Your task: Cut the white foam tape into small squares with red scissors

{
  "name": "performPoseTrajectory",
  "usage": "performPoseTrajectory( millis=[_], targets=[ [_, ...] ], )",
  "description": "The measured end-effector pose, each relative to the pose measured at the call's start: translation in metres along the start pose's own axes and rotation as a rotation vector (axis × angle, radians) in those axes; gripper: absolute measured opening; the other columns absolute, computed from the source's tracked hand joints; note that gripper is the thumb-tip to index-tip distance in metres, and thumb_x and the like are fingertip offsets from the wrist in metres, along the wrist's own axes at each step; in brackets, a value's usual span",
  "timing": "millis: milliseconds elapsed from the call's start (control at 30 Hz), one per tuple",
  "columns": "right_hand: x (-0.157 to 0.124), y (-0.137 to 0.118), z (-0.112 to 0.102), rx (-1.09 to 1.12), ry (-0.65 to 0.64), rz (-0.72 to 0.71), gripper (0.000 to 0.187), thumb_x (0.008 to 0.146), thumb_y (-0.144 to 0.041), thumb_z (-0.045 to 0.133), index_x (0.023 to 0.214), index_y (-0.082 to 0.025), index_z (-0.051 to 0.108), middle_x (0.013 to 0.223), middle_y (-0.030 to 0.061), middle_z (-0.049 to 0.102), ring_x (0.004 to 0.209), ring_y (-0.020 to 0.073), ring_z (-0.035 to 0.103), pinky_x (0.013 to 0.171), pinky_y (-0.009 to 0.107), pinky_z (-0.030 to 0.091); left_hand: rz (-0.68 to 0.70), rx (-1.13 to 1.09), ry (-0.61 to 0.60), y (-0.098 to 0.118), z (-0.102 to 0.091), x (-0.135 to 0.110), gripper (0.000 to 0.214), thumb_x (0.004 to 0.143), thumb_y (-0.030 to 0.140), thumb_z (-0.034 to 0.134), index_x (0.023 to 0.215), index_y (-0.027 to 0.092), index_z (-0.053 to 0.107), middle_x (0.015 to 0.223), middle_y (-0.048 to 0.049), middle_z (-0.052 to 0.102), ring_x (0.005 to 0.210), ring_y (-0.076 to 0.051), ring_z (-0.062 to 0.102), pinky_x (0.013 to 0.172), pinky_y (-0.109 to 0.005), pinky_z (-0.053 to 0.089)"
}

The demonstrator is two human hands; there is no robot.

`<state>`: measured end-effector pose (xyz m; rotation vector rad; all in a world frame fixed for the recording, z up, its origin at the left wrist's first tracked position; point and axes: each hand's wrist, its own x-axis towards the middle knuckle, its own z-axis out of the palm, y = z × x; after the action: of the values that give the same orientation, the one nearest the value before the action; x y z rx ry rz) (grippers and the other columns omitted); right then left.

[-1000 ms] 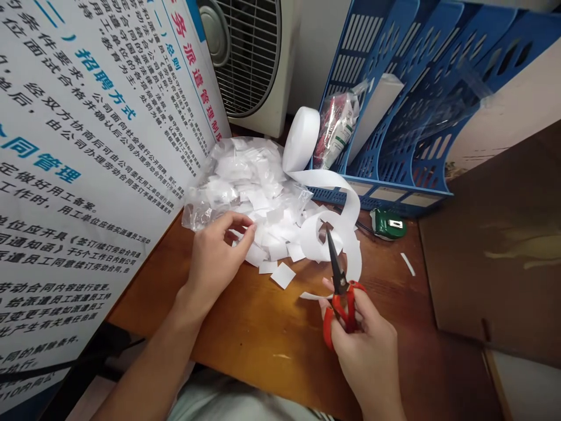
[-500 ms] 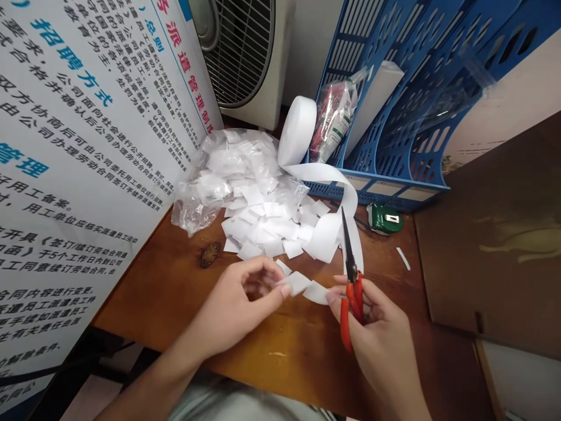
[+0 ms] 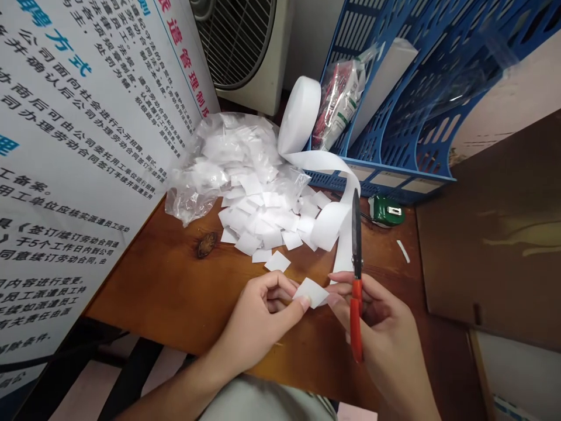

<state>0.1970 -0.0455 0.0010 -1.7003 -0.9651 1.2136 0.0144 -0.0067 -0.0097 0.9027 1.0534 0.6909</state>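
My left hand (image 3: 267, 313) pinches a white square of tape (image 3: 312, 292) between thumb and fingers. Beside it, my right hand (image 3: 377, 327) holds scissors (image 3: 356, 269) with red handles, blades pointing up and away from me. The right thumb and fingertips meet by the square's right corner. Down to those same fingers runs a white tape strip (image 3: 346, 245), looped from an upright roll (image 3: 300, 114); its end is hidden by the hand. Beyond my hands lies a pile of cut white squares (image 3: 263, 219), with one loose square (image 3: 277, 262) nearest me.
A clear plastic bag (image 3: 188, 202) full of white pieces sits behind the pile. Blue file racks (image 3: 394, 175) stand at the back right, with a green tape measure (image 3: 386, 211) in front. A printed board (image 3: 87, 146) rises on the left, a brown panel (image 3: 491, 234) on the right.
My hands have come closer together, and the left-hand square now reaches the right fingertips. The scissors have turned more upright. The loose square near my left hand is now fully visible.
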Motion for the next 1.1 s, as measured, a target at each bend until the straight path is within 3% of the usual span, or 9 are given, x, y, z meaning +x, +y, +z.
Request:
performPoseTrajectory(
  millis=[100, 233, 333, 433, 667, 867, 1100],
  targets=[
    [-0.001, 0.0, -0.001, -0.009, 0.014, -0.016, 0.038, 0.084, -0.044, 0.082, 0.114, -0.025, 0.068, 0.084, -0.0013, 0.071, 0.057, 0.0095, 0.052, 0.062, 0.02, 0.053, -0.029, -0.052, 0.003, -0.006, 0.005, 0.001, 0.028, 0.088, 0.029, 0.077, 0.075, 0.018, 0.055, 0.075, 0.0011, 0.062, 0.064, -0.011, 0.056, 0.061, -0.023, 0.049],
    [0.0, -0.003, 0.001, -0.04, 0.014, -0.012, 0.034, 0.083, -0.042, 0.083, 0.11, -0.026, 0.069, 0.085, -0.0009, 0.073, 0.072, 0.0125, 0.065, 0.063, 0.017, 0.053, -0.043, -0.046, 0.005, -0.007, 0.006, 0.0, 0.025, 0.087, 0.026, 0.077, 0.08, 0.018, 0.054, 0.073, 0.0031, 0.061, 0.063, -0.01, 0.058, 0.06, -0.02, 0.05],
    [0.001, -0.007, 0.002, -0.063, -0.013, -0.027, 0.026, 0.087, -0.04, 0.08, 0.107, -0.026, 0.069, 0.088, -0.0006, 0.075, 0.074, 0.0121, 0.067, 0.065, 0.016, 0.053, -0.041, -0.012, -0.042, -0.002, 0.0, 0.002, 0.019, 0.089, 0.027, 0.076, 0.1, 0.018, 0.064, 0.083, -0.0006, 0.069, 0.072, -0.013, 0.066, 0.062, -0.022, 0.056],
    [0.003, -0.01, 0.002, -0.084, -0.048, -0.065, 0.021, 0.09, -0.036, 0.077, 0.106, -0.025, 0.07, 0.09, -0.0007, 0.075, 0.075, 0.0115, 0.067, 0.068, 0.016, 0.053, -0.039, 0.03, -0.09, 0.003, -0.007, 0.005, 0.031, 0.095, 0.033, 0.071, 0.122, 0.019, 0.069, 0.083, -0.0034, 0.075, 0.071, -0.015, 0.071, 0.063, -0.022, 0.059],
    [0.005, -0.005, -0.005, -0.16, -0.075, -0.099, 0.022, 0.093, -0.033, 0.071, 0.113, -0.024, 0.071, 0.094, 0.0023, 0.075, 0.084, 0.0179, 0.071, 0.07, 0.023, 0.055, 0.018, 0.005, -0.041, 0.002, -0.014, 0.009, 0.02, 0.092, 0.028, 0.075, 0.106, 0.015, 0.077, 0.079, -0.0044, 0.08, 0.064, -0.014, 0.073, 0.062, -0.02, 0.061],
    [0.007, -0.005, -0.006, -0.178, -0.019, -0.043, 0.019, 0.089, -0.037, 0.076, 0.103, -0.025, 0.071, 0.083, -0.0006, 0.073, 0.071, 0.0143, 0.065, 0.062, 0.021, 0.05, -0.021, 0.007, -0.008, 0.001, -0.015, 0.008, 0.029, 0.088, 0.027, 0.08, 0.116, 0.019, 0.076, 0.081, -0.0002, 0.08, 0.061, -0.009, 0.07, 0.064, -0.016, 0.06],
    [0.005, -0.01, -0.008, -0.247, -0.064, -0.104, 0.014, 0.093, -0.034, 0.073, 0.105, -0.027, 0.072, 0.079, -0.0027, 0.071, 0.068, 0.0126, 0.059, 0.059, 0.021, 0.046, 0.04, 0.076, 0.047, -0.002, -0.014, 0.006, 0.013, 0.087, 0.026, 0.081, 0.096, 0.017, 0.079, 0.075, -0.0003, 0.08, 0.061, -0.01, 0.071, 0.063, -0.015, 0.06]
  ],
)
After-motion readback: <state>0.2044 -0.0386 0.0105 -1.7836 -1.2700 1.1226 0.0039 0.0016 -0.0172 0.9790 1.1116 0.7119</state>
